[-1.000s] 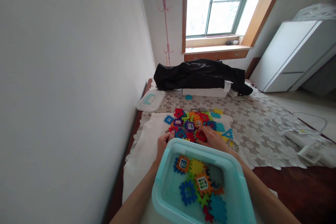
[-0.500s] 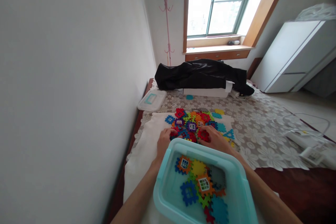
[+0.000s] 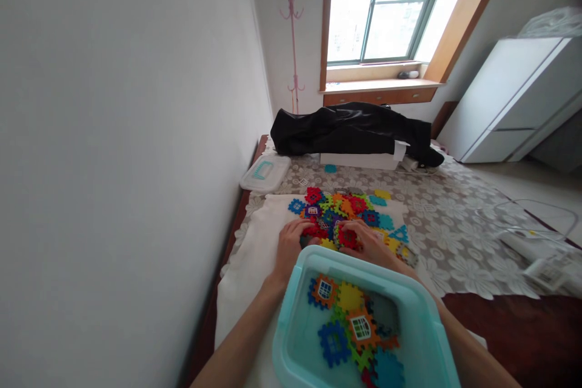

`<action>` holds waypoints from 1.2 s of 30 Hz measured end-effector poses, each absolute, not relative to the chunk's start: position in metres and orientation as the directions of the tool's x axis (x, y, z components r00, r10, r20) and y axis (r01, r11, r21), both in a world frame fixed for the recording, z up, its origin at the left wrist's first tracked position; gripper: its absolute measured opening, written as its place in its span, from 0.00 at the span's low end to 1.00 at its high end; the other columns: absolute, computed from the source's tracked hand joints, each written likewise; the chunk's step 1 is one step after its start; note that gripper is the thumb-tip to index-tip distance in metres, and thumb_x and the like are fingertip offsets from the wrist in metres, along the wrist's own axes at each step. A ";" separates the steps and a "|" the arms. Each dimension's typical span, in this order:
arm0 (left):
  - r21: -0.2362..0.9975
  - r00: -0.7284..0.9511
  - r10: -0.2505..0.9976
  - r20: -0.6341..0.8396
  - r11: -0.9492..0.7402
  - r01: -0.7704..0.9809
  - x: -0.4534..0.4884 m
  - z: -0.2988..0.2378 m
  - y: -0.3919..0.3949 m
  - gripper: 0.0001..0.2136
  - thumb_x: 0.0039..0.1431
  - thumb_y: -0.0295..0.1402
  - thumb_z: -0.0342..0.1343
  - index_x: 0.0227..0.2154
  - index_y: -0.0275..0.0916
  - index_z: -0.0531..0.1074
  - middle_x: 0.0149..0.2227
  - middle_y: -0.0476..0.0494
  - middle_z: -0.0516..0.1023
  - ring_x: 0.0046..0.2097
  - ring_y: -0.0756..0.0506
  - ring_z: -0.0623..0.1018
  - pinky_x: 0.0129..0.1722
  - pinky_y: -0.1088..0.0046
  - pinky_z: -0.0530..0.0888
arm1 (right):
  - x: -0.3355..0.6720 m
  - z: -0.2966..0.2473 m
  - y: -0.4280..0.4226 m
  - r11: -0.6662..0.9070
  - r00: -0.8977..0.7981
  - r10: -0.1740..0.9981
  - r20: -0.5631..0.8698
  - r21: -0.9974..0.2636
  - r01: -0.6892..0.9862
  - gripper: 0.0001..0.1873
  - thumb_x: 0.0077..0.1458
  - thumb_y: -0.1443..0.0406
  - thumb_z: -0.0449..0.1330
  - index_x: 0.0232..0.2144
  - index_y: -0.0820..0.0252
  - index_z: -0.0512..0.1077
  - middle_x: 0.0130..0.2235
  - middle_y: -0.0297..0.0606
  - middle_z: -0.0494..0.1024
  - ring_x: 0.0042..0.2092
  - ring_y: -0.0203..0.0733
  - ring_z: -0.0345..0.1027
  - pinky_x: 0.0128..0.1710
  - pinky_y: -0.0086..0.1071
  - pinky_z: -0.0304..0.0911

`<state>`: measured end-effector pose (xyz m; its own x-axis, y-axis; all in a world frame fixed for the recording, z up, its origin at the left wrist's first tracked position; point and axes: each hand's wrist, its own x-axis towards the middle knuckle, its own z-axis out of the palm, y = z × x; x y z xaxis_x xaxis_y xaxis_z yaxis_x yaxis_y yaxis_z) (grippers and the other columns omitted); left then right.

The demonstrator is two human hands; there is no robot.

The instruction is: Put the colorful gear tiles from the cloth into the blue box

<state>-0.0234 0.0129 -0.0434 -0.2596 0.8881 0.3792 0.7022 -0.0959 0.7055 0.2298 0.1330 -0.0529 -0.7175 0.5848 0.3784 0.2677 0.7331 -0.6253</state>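
A pile of colourful interlocking plastic tiles (image 3: pixel 346 209) lies on a white cloth (image 3: pixel 254 254) on the table. My left hand (image 3: pixel 293 244) rests at the near left edge of the pile, fingers curled onto red tiles. My right hand (image 3: pixel 364 241) is closed on a red tile (image 3: pixel 348 237) at the near edge of the pile. Just in front of my hands stands a light blue plastic box (image 3: pixel 359 327) holding several tiles in orange, yellow, blue and green.
A clear lid with a teal handle (image 3: pixel 265 173) lies at the far left of the table. A black bag (image 3: pixel 354 128) rests on a white box at the back. White cables and a power strip (image 3: pixel 536 248) lie to the right. A wall runs close on the left.
Both hands have drawn tiles closer together at the near edge of the pile; my left hand moved right onto the red tiles. The view shifted slightly right.
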 end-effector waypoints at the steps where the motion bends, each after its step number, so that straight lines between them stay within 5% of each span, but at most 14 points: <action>1: 0.710 -0.306 0.873 0.379 -0.062 0.702 -0.023 -0.044 0.013 0.16 0.63 0.29 0.70 0.53 0.41 0.83 0.59 0.36 0.83 0.63 0.33 0.78 0.68 0.47 0.72 | 0.230 -0.052 0.132 0.730 -0.727 0.586 0.358 -0.623 0.282 0.20 0.66 0.57 0.67 0.58 0.52 0.73 0.60 0.47 0.80 0.62 0.54 0.77 0.64 0.52 0.75; 5: 0.697 -0.337 0.873 0.352 -0.004 0.717 -0.025 -0.047 0.013 0.18 0.64 0.32 0.71 0.56 0.40 0.81 0.63 0.34 0.80 0.65 0.31 0.77 0.70 0.45 0.71 | 0.229 -0.047 0.130 0.716 -0.773 0.587 0.241 -0.600 0.357 0.30 0.67 0.57 0.66 0.68 0.52 0.68 0.67 0.50 0.76 0.68 0.56 0.73 0.71 0.56 0.69; 9: 0.694 -0.312 0.889 0.336 -0.010 0.720 -0.027 -0.048 0.014 0.13 0.66 0.32 0.69 0.52 0.41 0.82 0.63 0.35 0.81 0.65 0.31 0.77 0.70 0.45 0.72 | 0.227 -0.048 0.131 0.769 -0.809 0.536 0.240 -0.533 0.352 0.30 0.70 0.57 0.63 0.70 0.52 0.67 0.69 0.50 0.75 0.72 0.57 0.69 0.76 0.61 0.60; 21: 0.790 -0.361 0.869 0.339 -0.055 0.611 -0.037 -0.041 0.013 0.12 0.75 0.38 0.56 0.50 0.40 0.82 0.61 0.34 0.81 0.65 0.34 0.76 0.70 0.46 0.71 | 0.229 -0.060 0.139 0.793 -0.825 0.513 0.238 -0.501 0.348 0.30 0.74 0.55 0.59 0.74 0.45 0.65 0.67 0.47 0.73 0.69 0.55 0.67 0.71 0.54 0.69; 24: 0.791 -0.296 0.893 0.338 -0.100 0.603 -0.045 -0.033 0.010 0.11 0.71 0.36 0.61 0.52 0.42 0.82 0.63 0.34 0.79 0.68 0.34 0.75 0.72 0.47 0.70 | 0.230 -0.059 0.137 0.798 -0.827 0.510 0.236 -0.490 0.352 0.27 0.74 0.55 0.59 0.72 0.39 0.68 0.66 0.45 0.72 0.69 0.55 0.67 0.70 0.54 0.70; 30: 0.707 -0.085 0.944 0.320 -0.178 0.685 -0.051 -0.035 0.007 0.25 0.58 0.33 0.74 0.59 0.44 0.81 0.71 0.34 0.73 0.72 0.30 0.71 0.76 0.44 0.66 | 0.231 -0.062 0.136 0.774 -0.796 0.549 0.255 -0.514 0.370 0.27 0.77 0.57 0.52 0.74 0.39 0.63 0.69 0.46 0.65 0.71 0.53 0.66 0.71 0.51 0.71; 36: 0.741 -0.152 0.942 0.300 -0.130 0.659 -0.046 -0.040 0.010 0.18 0.64 0.34 0.70 0.56 0.43 0.82 0.68 0.36 0.75 0.70 0.33 0.75 0.75 0.47 0.69 | 0.234 -0.053 0.137 0.758 -0.728 0.605 0.324 -0.514 0.401 0.27 0.77 0.61 0.50 0.74 0.43 0.62 0.70 0.46 0.67 0.76 0.55 0.60 0.73 0.54 0.68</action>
<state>-0.0464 0.0099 -0.0404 -0.1519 0.9417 0.3001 0.6590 -0.1298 0.7408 0.2339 0.1371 -0.0535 -0.7276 0.6048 0.3237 0.4013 0.7580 -0.5142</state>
